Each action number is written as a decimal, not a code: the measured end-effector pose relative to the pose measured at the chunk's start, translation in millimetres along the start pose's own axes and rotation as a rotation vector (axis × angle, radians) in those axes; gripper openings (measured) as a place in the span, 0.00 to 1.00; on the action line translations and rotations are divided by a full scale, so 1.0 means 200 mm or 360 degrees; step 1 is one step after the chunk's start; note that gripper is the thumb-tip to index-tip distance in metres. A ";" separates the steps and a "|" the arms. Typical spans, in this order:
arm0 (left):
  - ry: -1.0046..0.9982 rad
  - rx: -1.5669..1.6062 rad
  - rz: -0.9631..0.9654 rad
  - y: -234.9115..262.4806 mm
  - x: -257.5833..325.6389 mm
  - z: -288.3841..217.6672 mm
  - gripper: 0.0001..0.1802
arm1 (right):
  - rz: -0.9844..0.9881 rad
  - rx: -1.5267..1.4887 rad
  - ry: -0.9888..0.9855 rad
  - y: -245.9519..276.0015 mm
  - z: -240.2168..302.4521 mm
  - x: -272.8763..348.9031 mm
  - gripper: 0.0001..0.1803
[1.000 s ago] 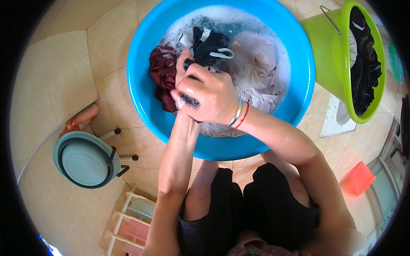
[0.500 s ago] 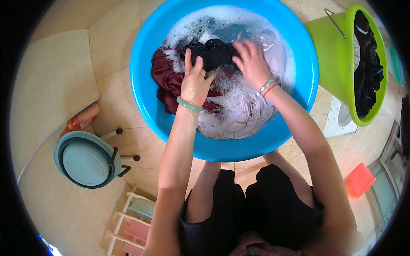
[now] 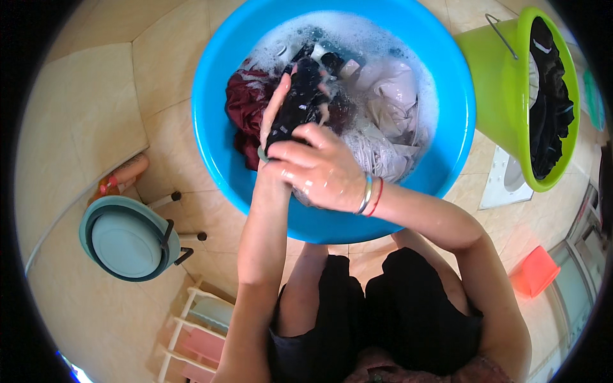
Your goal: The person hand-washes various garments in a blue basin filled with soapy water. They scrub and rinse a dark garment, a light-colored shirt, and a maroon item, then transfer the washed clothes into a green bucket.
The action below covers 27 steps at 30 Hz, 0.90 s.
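Observation:
A soaked black garment (image 3: 300, 102) lies bunched lengthwise over my left hand (image 3: 276, 110), whose fingers show along both sides of it; its palm is hidden. My right hand (image 3: 322, 167) crosses over my left wrist, with its curled fingers on the near end of the black cloth. Both hands are above a large blue basin (image 3: 211, 147) of sudsy water. A dark red garment (image 3: 244, 108) sits half soaked to the left of my hands. Pale, light-coloured laundry (image 3: 389, 102) floats on the right, with wrinkled folds towards me.
A lime green bucket (image 3: 488, 96) with dark clothes stands at the right, beside a white floor drain fixture (image 3: 504, 185). At the left is a grey-green folding basin (image 3: 126, 242). A white rack (image 3: 182, 325) stands lower left, and an orange-red container (image 3: 536, 271) lower right.
My right hand has come back towards me, from the far right of the black garment to my left wrist. The black garment now stretches lengthwise over my left hand.

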<state>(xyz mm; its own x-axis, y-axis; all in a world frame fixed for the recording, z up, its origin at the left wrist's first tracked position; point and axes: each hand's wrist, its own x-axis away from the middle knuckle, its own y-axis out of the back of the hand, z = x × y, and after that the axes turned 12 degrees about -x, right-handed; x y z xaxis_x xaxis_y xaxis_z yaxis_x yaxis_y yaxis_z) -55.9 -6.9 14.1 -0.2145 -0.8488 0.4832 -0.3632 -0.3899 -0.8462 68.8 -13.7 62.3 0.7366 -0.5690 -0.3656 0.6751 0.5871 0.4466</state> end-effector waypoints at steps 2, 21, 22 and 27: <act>0.0108 0.0205 -0.0089 -0.05 0.01 -0.03 0.32 | -0.0012 0.0049 -0.0005 -0.04 0.07 -0.02 0.12; -0.0738 -0.0864 -0.1356 -0.11 -0.02 0.13 0.11 | -0.0538 -0.0059 -0.0321 0.05 -0.58 0.02 0.07; -0.0761 -0.0833 -0.1248 -0.06 -0.03 0.13 0.13 | -0.0502 -0.0032 -0.0437 0.06 -0.62 0.05 0.06; -0.0468 -0.0717 -0.0804 0.17 0.01 0.07 0.24 | -0.0420 0.0386 -0.0536 0.16 -0.75 0.16 0.17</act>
<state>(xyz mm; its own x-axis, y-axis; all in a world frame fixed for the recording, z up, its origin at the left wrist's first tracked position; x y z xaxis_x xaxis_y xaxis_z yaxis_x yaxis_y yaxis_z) -55.4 -27.6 -17.3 0.3062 -0.6900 0.6559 -0.7042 -0.6278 -0.3316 119.9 73.4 -58.5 0.4612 -0.8582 -0.2254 0.7788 0.2698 0.5663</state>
